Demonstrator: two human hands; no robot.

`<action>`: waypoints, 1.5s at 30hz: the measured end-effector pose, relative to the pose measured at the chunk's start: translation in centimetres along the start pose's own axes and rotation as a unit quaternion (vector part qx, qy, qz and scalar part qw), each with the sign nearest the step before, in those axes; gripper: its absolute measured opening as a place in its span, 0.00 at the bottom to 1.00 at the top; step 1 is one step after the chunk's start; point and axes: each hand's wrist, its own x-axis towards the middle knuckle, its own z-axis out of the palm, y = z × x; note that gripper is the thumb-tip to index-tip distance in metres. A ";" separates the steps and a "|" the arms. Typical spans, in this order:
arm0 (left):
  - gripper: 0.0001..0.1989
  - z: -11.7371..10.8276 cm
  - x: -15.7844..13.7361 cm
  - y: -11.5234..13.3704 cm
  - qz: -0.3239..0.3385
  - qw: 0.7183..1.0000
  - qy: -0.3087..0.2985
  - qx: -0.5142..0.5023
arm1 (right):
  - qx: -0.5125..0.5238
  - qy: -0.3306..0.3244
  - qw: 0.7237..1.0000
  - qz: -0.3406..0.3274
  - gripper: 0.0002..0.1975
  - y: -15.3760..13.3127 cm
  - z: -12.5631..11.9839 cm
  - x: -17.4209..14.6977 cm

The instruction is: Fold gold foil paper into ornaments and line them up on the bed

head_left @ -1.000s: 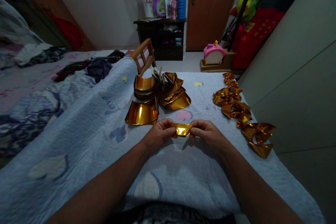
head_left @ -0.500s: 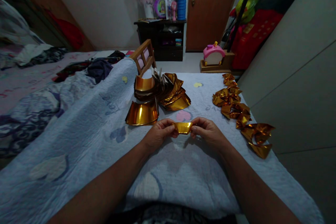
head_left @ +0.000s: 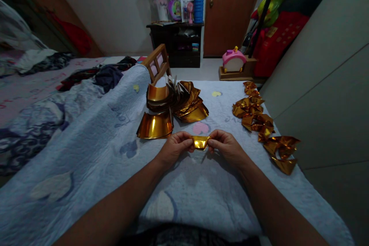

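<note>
Starting at the far left of the frame, a pink bedspread [head_left: 29, 80] carries rumpled dark cloth [head_left: 108, 78], and a light-blue quilt [head_left: 89, 142] with heart shapes spreads from there across the middle. A wooden frame [head_left: 153, 55] with slats stands slightly left of centre. Just below it lie fanned stacks of curved gold sheets [head_left: 191, 109], some overlapping. At the centre of the frame, below those stacks, the left hand [head_left: 176, 145] has its thumb and fingers clamped on the left end of a small folded gold piece [head_left: 200, 143]. This piece spans the gap between the two hands, its shiny face showing. The right hand [head_left: 226, 145] pinches its right end, thumb and fingers together in the same way. Farther right, a pink toy [head_left: 234, 60] sits in the upper right, and crumpled gold pieces [head_left: 257, 121] trail down the quilt's right edge, beside a pale panel [head_left: 325, 96].
</note>
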 end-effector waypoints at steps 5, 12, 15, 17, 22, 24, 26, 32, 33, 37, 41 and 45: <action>0.19 0.1 0.0 0.0 0.002 1.000 0.021 0.000 | 0.002 0.008 1.000 -0.007 0.13 -0.3 -0.1 0.0; 0.05 0.0 -0.8 0.5 0.152 0.972 -0.026 0.178 | 0.016 0.062 0.998 -0.001 0.14 -0.4 -0.2 -0.2; 0.05 0.1 -1.3 0.5 0.270 0.907 -0.027 0.321 | 0.003 0.079 0.997 -0.011 0.15 -0.6 -0.5 0.0; 0.08 0.1 -1.5 0.4 0.324 0.863 -0.025 0.388 | -0.024 0.083 0.996 -0.012 0.15 -0.7 -0.6 0.0; 0.10 0.0 -1.5 0.2 0.385 0.812 -0.017 0.438 | -0.089 0.071 0.993 -0.013 0.13 -0.9 -0.9 -0.1; 0.11 0.0 -1.5 0.2 0.386 0.809 -0.019 0.443 | -0.101 0.068 0.993 -0.005 0.13 -0.9 -0.9 -0.2; 0.11 -0.1 -1.5 0.2 0.387 0.808 -0.022 0.444 | -0.109 0.067 0.992 0.004 0.12 -1.0 -0.7 -0.2; 0.11 0.0 -1.5 0.1 0.385 0.807 -0.031 0.446 | -0.102 0.078 0.992 0.012 0.09 -1.2 -0.4 -0.1; 0.11 0.0 -1.5 0.1 0.383 0.809 -0.030 0.445 | -0.096 0.080 0.992 0.016 0.09 -1.2 -0.4 -0.1; 0.18 0.1 -1.5 0.1 0.364 0.826 -0.007 0.430 | -0.034 0.098 0.994 0.030 0.10 -1.1 -0.3 0.0; 0.24 -0.1 -1.5 0.1 0.344 0.837 0.022 0.424 | 0.073 0.148 0.985 0.044 0.12 -1.3 -0.7 0.1; 0.21 -0.4 -1.5 0.3 0.335 0.835 0.030 0.435 | 0.158 0.198 0.967 0.026 0.15 -1.9 -1.6 0.3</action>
